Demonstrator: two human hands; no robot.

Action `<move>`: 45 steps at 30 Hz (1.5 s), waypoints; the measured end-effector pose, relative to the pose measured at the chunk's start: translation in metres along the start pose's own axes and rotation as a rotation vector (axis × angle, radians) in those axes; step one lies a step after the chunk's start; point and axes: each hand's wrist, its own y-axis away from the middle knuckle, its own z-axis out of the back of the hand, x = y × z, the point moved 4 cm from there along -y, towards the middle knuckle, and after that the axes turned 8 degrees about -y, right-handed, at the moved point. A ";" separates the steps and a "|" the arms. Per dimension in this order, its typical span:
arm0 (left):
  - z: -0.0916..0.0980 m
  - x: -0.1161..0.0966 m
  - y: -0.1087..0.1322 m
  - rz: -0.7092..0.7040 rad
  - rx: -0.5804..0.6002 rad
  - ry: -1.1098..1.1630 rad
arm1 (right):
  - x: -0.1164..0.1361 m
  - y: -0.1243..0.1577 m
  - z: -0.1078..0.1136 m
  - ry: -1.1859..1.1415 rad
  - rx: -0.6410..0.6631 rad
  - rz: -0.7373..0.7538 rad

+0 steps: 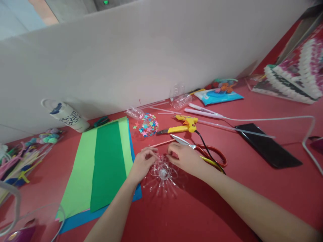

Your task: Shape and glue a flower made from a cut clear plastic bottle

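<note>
A clear plastic bottle bottom cut into thin radiating strips [163,174] lies on the red table [227,208]. My left hand [142,164] pinches strips at its upper left edge, fingers closed. At the piece's upper right edge my right hand [185,157] has its fingers curled onto the strips. Red-handled scissors [202,149] lie just behind my right hand, blades pointing left. A thin pink straw [157,145] lies beyond both hands.
Green and blue paper sheets [101,164] lie left of my hands. Behind are a clear ball with coloured stars [148,125], a yellow glue gun [185,123] with black cord, a black phone [267,144], a white cable, a paper cup [67,116], pipe cleaners [17,161] and a white wall.
</note>
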 end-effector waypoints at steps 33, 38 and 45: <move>0.001 -0.015 0.014 -0.036 0.284 -0.006 | 0.006 0.005 0.008 0.029 0.039 0.131; 0.018 -0.023 0.030 -0.108 0.309 -0.027 | 0.011 0.007 0.006 0.005 0.088 0.180; 0.019 -0.033 0.047 -0.156 0.328 -0.152 | 0.011 0.008 0.011 -0.028 0.060 0.248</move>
